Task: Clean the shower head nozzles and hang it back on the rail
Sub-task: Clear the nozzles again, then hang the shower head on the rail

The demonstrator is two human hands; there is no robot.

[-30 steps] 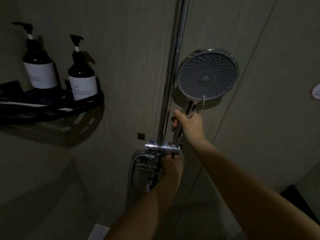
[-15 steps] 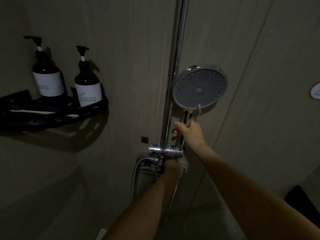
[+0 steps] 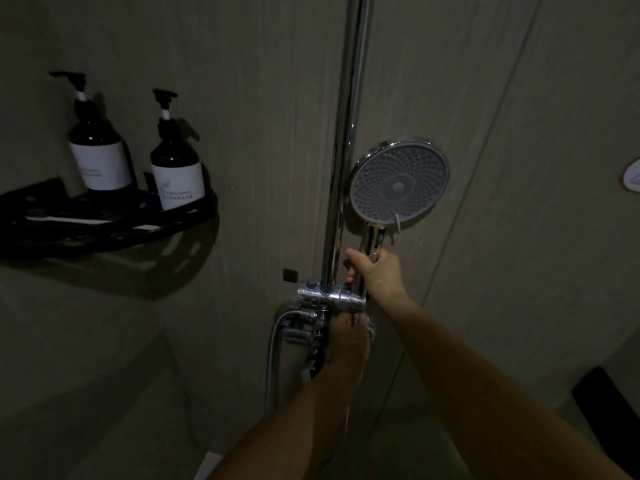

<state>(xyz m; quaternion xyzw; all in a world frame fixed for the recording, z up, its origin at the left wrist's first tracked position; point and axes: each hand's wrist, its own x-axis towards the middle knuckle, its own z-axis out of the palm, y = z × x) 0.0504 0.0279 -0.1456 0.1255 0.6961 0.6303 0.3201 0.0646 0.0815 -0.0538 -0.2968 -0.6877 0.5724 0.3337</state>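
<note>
The right hand (image 3: 375, 271) grips the shower head (image 3: 398, 183) handle upright just beside the rail (image 3: 346, 168), its foot at the holder (image 3: 332, 296), which the left hand (image 3: 346, 336) seemingly clasps from below.

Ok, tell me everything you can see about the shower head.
The shower head is round, with a shiny chrome rim and a grey face dotted with rings of nozzles around a central disc. A small tab hangs at its lower edge. Its chrome handle runs down into the rail's holder. The right hand grips the handle, beside the rail.
</note>
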